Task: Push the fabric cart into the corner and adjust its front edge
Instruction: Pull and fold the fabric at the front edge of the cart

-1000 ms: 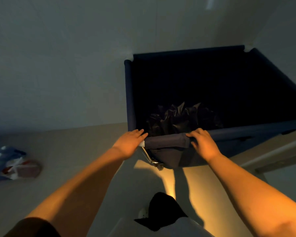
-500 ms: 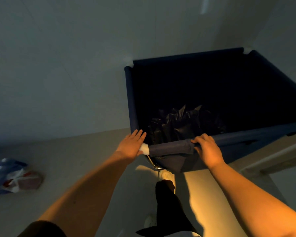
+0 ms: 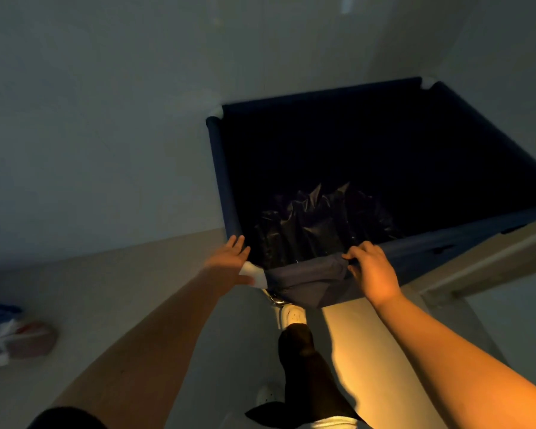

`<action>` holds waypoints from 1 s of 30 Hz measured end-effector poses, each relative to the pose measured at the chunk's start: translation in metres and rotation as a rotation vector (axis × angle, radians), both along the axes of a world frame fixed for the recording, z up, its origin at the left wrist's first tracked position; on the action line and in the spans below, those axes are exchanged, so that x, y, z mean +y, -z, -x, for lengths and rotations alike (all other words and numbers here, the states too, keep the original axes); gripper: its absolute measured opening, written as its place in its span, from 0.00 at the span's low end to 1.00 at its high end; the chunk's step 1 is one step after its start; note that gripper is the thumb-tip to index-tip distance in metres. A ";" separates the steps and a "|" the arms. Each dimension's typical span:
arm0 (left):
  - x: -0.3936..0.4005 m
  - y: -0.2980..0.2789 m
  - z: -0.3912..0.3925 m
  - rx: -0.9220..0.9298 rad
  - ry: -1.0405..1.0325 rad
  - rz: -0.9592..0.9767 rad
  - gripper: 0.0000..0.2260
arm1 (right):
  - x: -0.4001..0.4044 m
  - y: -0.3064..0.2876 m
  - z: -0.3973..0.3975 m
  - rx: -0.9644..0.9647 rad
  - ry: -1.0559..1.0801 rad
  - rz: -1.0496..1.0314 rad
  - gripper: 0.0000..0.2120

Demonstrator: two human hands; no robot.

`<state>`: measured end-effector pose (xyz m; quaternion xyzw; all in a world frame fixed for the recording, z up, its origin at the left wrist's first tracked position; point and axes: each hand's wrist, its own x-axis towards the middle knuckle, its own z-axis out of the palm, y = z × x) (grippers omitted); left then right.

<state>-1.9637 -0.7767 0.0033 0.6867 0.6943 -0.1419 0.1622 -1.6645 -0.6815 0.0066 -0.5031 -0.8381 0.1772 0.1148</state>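
The navy fabric cart (image 3: pixel 226 187) is tucked up against the pale walls (image 3: pixel 106 119), with a crumpled black bag (image 3: pixel 316 224) inside. The left hand (image 3: pixel 229 263) lies flat on the near-left corner, fingers (image 3: pixel 237 247) spread apart, gripping nothing. The right hand (image 3: pixel 373 274) has its fingers (image 3: pixel 358 253) curled over the front edge (image 3: pixel 304 272), clamped on bunched fabric.

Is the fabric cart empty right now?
No, a crumpled black plastic bag lies inside the fabric cart, just behind its front edge.
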 end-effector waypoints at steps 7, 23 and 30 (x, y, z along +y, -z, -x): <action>-0.001 0.004 0.002 -0.003 0.006 -0.037 0.37 | -0.001 0.000 0.002 0.008 0.021 0.006 0.09; 0.004 -0.007 -0.001 -0.029 -0.022 0.001 0.36 | 0.003 0.005 0.005 0.012 0.024 -0.021 0.08; 0.007 -0.010 -0.004 -0.030 -0.050 0.020 0.36 | 0.004 0.009 0.004 0.020 0.030 -0.021 0.08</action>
